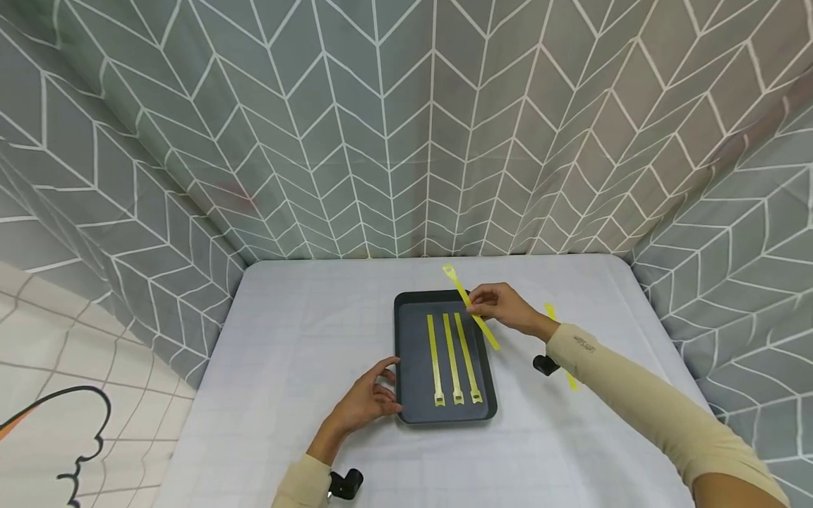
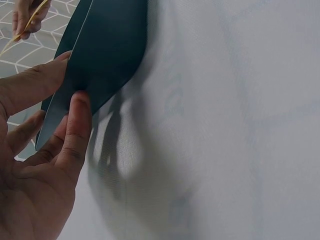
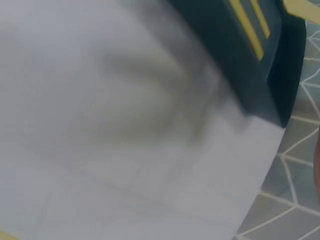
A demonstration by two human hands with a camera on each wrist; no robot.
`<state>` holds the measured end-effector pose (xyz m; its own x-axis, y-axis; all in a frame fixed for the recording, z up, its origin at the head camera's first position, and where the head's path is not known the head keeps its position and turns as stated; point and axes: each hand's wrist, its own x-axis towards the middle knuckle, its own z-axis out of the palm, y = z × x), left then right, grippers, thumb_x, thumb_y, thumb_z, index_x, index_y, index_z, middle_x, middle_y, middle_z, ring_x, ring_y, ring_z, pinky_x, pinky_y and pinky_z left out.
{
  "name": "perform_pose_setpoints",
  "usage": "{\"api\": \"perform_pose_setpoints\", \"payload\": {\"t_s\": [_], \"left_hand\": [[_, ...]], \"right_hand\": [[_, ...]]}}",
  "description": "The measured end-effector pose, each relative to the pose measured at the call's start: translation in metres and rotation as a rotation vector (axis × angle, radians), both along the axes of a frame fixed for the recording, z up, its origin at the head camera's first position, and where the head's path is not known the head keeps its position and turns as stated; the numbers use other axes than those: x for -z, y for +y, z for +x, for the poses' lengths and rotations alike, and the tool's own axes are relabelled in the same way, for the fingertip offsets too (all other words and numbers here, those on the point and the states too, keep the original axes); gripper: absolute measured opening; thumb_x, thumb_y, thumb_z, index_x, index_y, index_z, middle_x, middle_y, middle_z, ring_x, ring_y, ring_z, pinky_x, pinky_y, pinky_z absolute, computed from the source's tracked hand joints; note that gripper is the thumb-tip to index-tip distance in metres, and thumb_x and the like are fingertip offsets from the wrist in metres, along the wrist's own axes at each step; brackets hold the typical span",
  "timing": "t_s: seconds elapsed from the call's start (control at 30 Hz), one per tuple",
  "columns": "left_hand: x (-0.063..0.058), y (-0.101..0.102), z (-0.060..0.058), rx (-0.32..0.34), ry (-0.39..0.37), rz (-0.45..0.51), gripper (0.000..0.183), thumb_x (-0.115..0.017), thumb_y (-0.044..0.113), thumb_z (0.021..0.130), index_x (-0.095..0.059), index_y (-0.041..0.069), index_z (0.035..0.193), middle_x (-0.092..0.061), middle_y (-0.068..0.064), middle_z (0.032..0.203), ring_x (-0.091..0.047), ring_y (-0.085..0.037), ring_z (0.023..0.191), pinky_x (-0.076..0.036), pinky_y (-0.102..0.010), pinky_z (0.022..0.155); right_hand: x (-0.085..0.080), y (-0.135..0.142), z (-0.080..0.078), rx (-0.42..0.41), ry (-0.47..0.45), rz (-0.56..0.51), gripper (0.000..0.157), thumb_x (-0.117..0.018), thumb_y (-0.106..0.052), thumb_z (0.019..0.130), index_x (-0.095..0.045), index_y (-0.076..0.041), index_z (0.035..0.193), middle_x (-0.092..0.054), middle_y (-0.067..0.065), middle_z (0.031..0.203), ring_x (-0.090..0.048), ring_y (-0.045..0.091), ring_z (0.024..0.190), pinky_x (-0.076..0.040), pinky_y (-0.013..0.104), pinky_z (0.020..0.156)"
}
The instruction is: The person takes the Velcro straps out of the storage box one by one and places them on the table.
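My right hand [image 1: 504, 308] pinches a yellow cable strap [image 1: 452, 276] with a slotted head over the upper right edge of a dark grey tray [image 1: 414, 353]. The strap slants, slot end away from me. Three similar straps [image 1: 449, 358] lie side by side in the tray, slotted heads towards me. My left hand [image 1: 363, 398] touches the tray's left side, thumb and index finger apart along it. In the left wrist view, fingertips [image 2: 80, 105] press the outer wall [image 2: 112, 45]. Only a sliver of the right hand shows in the right wrist view.
Another yellow strap [image 1: 572, 381] lies on the white-covered table [image 1: 317, 310] to the right, partly hidden under my right forearm. Grey curtains [image 1: 406, 141] with white chevron lines surround the table's back and sides.
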<state>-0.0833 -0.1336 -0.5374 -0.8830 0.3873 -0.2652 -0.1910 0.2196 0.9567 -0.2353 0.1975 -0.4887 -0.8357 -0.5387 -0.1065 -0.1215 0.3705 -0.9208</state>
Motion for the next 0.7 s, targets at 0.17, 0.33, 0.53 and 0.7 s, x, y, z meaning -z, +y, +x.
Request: {"api": "perform_pose_setpoints", "payload": {"t_s": [0.17,0.33,0.53,0.7], "left_hand": [[-0.001,-0.001,-0.001,0.004,0.004,-0.005,0.090,-0.077,-0.013,0.077,-0.034,0.004,0.154,-0.047,-0.026,0.126,-0.062,-0.021,0.091,-0.055,-0.024,0.072],[-0.003,-0.003,-0.002,0.003,0.010,-0.008,0.091,-0.077,-0.014,0.077,-0.033,0.004,0.154,-0.046,-0.026,0.126,-0.062,-0.020,0.090,-0.054,-0.022,0.072],[-0.005,-0.005,-0.003,0.020,0.018,0.001,0.090,-0.078,-0.013,0.077,-0.032,0.002,0.154,-0.046,-0.028,0.126,-0.062,-0.020,0.090,-0.055,-0.022,0.073],[-0.005,-0.005,-0.002,0.021,0.020,0.004,0.090,-0.078,-0.013,0.077,-0.032,0.003,0.154,-0.046,-0.028,0.125,-0.062,-0.019,0.089,-0.054,-0.021,0.072]], "right_hand": [[0.004,0.011,0.006,0.071,-0.074,0.009,0.029,-0.070,-0.015,0.095,-0.064,0.006,0.114,-0.067,0.017,0.101,-0.069,0.022,0.089,-0.059,0.035,0.080],[0.012,0.019,0.012,0.147,-0.147,-0.017,0.030,-0.071,-0.013,0.094,-0.062,0.008,0.114,-0.066,0.015,0.100,-0.068,0.013,0.086,-0.059,0.035,0.080],[0.020,0.033,0.018,0.229,-0.202,-0.015,0.033,-0.072,-0.011,0.093,-0.060,0.011,0.115,-0.069,0.007,0.096,-0.067,0.009,0.082,-0.060,0.034,0.079],[0.024,0.045,0.023,0.286,-0.245,-0.028,0.035,-0.069,-0.008,0.094,-0.057,0.016,0.117,-0.072,0.005,0.096,-0.068,0.005,0.082,-0.060,0.034,0.079]]}}
